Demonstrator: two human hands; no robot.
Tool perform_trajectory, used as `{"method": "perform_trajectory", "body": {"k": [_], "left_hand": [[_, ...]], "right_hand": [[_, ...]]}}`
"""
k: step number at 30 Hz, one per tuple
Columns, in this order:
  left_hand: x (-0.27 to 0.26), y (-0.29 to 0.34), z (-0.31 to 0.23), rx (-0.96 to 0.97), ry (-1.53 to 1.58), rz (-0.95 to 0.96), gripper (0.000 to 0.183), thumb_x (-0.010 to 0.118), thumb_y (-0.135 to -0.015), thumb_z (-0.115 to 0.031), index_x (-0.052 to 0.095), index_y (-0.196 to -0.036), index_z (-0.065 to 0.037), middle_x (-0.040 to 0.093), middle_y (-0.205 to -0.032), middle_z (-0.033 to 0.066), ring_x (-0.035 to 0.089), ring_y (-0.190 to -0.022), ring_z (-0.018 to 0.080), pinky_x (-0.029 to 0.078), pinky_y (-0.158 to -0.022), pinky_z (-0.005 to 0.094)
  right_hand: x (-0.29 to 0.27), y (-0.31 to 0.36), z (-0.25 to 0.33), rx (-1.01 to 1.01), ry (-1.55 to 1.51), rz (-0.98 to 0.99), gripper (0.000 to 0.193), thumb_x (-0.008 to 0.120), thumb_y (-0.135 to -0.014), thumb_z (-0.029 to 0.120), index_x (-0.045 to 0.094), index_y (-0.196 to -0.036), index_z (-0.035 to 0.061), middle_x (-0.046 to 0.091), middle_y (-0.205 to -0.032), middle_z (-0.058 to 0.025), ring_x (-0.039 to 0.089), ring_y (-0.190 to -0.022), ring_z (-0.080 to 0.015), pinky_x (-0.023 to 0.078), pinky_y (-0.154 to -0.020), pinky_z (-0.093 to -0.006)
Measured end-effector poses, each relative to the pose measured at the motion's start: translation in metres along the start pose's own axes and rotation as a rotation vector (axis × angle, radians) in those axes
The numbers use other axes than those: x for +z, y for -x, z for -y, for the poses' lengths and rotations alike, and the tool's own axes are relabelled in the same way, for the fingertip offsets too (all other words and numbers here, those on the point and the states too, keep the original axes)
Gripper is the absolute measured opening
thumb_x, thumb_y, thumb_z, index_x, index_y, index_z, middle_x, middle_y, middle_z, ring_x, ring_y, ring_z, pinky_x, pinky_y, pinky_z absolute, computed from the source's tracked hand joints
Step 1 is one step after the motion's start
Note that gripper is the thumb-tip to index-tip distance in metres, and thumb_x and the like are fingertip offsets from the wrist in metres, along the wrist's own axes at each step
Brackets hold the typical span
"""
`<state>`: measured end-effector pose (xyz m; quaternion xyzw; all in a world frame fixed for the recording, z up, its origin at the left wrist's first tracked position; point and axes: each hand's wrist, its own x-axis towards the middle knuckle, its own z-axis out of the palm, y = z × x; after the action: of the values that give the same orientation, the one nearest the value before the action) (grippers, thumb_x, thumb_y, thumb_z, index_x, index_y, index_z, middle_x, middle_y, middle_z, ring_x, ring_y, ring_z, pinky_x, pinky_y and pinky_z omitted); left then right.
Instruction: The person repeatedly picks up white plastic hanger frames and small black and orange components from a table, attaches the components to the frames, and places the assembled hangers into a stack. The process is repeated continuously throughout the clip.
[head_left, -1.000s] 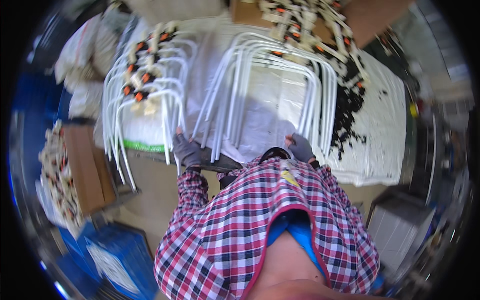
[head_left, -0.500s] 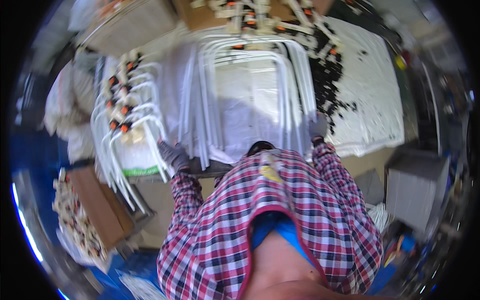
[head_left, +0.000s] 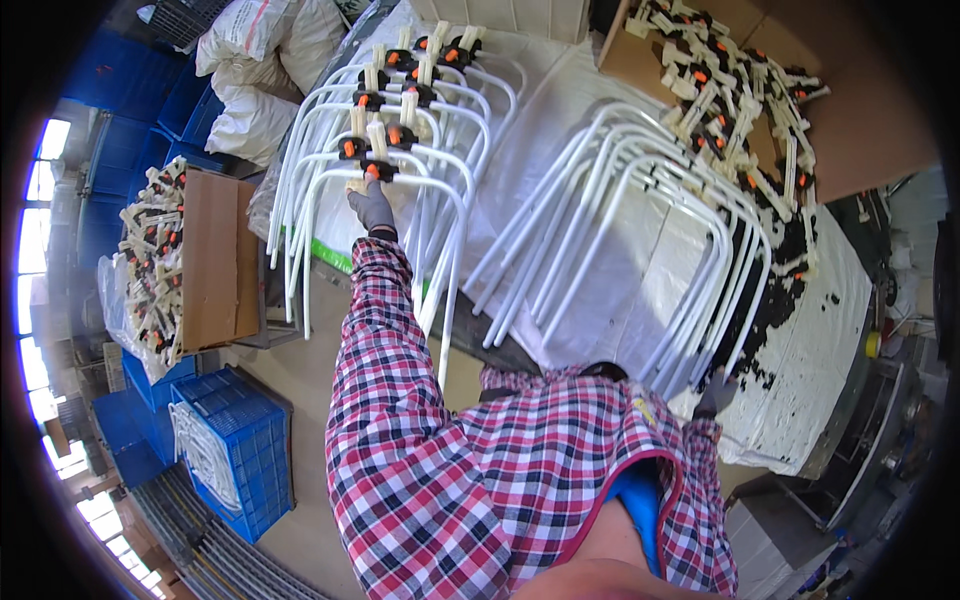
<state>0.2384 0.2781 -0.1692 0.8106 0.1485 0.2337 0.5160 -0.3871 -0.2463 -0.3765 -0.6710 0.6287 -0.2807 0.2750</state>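
My left hand (head_left: 373,210), in a grey glove with bare fingertips, reaches forward to the nearest U-shaped white tube (head_left: 447,190) of the left group. Its fingers close around the plastic clamp (head_left: 378,172), a black and cream fitting with an orange button, at the middle of that tube. Several similar tubes with clamps stand in a row behind it. To the right, a nested stack of bare white U-shaped tubes (head_left: 610,180) leans on the table. Beside the near right legs of that stack is my right hand (head_left: 714,393), also gloved; its finger positions are unclear.
Plastic sheeting (head_left: 810,350) covers the table, with small black parts (head_left: 775,310) scattered on it. A cardboard box (head_left: 860,130) of clamps lies at the far right. Another clamp-filled box (head_left: 215,250) and a blue crate (head_left: 240,450) stand at left, below white sacks (head_left: 245,110).
The view has swung left. My left hand has moved from beside the left tubes' legs up to the clamp on the nearest tube. My right hand stays near the bare stack's right legs.
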Motion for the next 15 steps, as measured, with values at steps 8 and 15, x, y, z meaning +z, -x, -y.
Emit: {"method": "perform_trajectory", "body": {"k": [8, 15], "left_hand": [[0.085, 0.000, -0.017, -0.099, 0.177, 0.172, 0.087, 0.045, -0.100, -0.049, 0.001, -0.156, 0.002, 0.024, -0.156, 0.0305, 0.031, -0.142, 0.0362, 0.027, -0.115, 0.0327], [0.137, -0.020, -0.060, 0.045, 0.148, 0.115, 0.087, 0.041, -0.101, -0.050, -0.001, -0.155, 0.004, 0.035, -0.147, 0.0337, 0.041, -0.133, 0.0404, 0.034, -0.109, 0.0379]], "right_hand": [[-0.082, 0.027, 0.007, 0.151, 0.340, 0.050, 0.055, 0.064, -0.092, 0.048, 0.062, -0.094, -0.0067, 0.065, -0.082, -0.0198, 0.059, -0.076, -0.0325, 0.046, -0.072, -0.0442], [-0.094, 0.002, 0.017, 0.197, 0.299, 0.046, 0.050, 0.063, -0.095, 0.046, 0.063, -0.081, -0.0022, 0.061, -0.067, -0.0128, 0.054, -0.060, -0.0239, 0.043, -0.058, -0.0408]]}}
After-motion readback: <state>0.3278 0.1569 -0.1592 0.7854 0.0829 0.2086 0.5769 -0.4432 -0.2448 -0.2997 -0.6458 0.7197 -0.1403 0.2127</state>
